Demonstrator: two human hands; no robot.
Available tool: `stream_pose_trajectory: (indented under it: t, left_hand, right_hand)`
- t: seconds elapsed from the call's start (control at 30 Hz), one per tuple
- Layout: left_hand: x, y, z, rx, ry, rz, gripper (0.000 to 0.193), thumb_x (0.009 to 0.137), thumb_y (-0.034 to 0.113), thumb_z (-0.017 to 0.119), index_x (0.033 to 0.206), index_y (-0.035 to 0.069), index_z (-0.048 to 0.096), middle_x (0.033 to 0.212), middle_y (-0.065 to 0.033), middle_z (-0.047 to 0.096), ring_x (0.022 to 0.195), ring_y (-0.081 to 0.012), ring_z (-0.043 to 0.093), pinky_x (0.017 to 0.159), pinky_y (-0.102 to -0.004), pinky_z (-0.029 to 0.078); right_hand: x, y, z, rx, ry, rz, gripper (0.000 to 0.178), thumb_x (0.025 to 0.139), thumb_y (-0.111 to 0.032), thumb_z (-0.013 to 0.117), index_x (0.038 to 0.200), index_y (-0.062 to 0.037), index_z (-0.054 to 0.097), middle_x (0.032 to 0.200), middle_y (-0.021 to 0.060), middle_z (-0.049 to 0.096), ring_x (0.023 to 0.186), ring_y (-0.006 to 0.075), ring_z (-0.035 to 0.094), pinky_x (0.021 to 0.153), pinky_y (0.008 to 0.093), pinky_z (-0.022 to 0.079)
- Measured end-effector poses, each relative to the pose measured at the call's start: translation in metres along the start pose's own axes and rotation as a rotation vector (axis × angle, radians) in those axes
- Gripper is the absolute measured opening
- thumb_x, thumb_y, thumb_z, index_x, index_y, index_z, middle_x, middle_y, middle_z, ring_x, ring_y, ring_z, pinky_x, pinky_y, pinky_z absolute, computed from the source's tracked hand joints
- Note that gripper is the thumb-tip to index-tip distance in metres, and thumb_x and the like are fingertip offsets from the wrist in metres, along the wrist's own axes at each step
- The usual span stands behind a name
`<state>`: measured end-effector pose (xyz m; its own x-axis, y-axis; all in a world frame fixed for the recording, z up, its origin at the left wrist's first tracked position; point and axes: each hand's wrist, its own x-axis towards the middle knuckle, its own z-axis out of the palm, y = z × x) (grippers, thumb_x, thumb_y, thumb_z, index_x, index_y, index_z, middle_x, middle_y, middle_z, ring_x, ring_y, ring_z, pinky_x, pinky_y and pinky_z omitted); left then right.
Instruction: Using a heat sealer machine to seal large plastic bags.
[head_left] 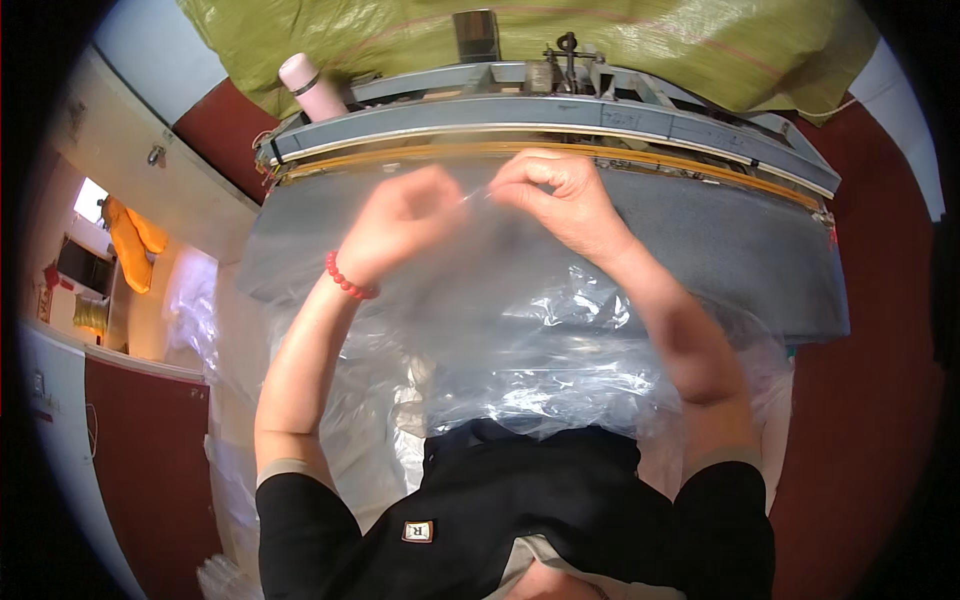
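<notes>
My right hand (570,200) is closed in a pinch on the edge of a clear plastic film (540,385), with thumb and forefinger together. My left hand (405,215), with a red bead bracelet (348,280) on the wrist, is raised beside it, its fingers curled toward the same edge and blurred by motion. A thin glint of film shows between the two hands. From there the sheet spreads down over the dark grey work surface (730,245) and lies crumpled and shiny in front of my body.
Beyond my hands a long blue-grey metal frame (440,112) runs across the bench, with yellowish strips (400,152) along it. A pink bottle (312,88) leans at its left end. Green woven sheeting (650,40) rises behind. A pale door (150,150) stands at left.
</notes>
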<state>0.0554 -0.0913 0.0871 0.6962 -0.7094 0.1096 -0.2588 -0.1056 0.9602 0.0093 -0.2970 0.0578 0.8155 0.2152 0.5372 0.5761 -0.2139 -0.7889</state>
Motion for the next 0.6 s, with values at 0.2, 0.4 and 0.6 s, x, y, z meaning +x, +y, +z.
stream_pose_trajectory:
  t: [0.2, 0.4, 0.6]
  left_hand:
    - [-0.009, -0.001, -0.005, 0.161, 0.124, 0.208, 0.013, 0.075, 0.003, 0.062, 0.079, 0.004, 0.05, 0.07, 0.0068, 0.045, 0.062, 0.0003, 0.04, 0.054, -0.0148, 0.033]
    - [0.004, -0.02, 0.003, 1.064, 0.41, 0.644, 0.03, 0.057, 0.002, 0.067, 0.082, 0.006, 0.051, 0.078, -0.0069, 0.054, 0.071, -0.0228, 0.054, 0.06, -0.0311, 0.044]
    - [-0.023, -0.119, -0.053, 1.195, 0.517, 0.47, 0.045, 0.051, 0.002, 0.067, 0.092, 0.007, 0.048, 0.103, -0.0106, 0.048, 0.105, -0.0306, 0.042, 0.087, -0.0399, 0.034]
  right_hand:
    - [-0.005, 0.002, 0.035, 0.448, 0.035, 0.258, 0.012, 0.079, -0.009, 0.058, 0.088, -0.001, 0.058, 0.07, -0.0002, 0.054, 0.059, 0.0043, 0.046, 0.053, 0.0174, 0.037]
    - [0.011, 0.024, 0.06, 0.584, 0.091, 0.395, 0.013, 0.082, -0.016, 0.055, 0.083, -0.0033, 0.058, 0.068, -0.002, 0.052, 0.057, 0.003, 0.043, 0.051, 0.0156, 0.033]
    - [-0.042, 0.105, -0.058, 0.151, 0.842, 0.311, 0.026, 0.082, -0.023, 0.049, 0.101, -0.0051, 0.053, 0.091, 0.0038, 0.055, 0.076, 0.0108, 0.049, 0.065, 0.0254, 0.04]
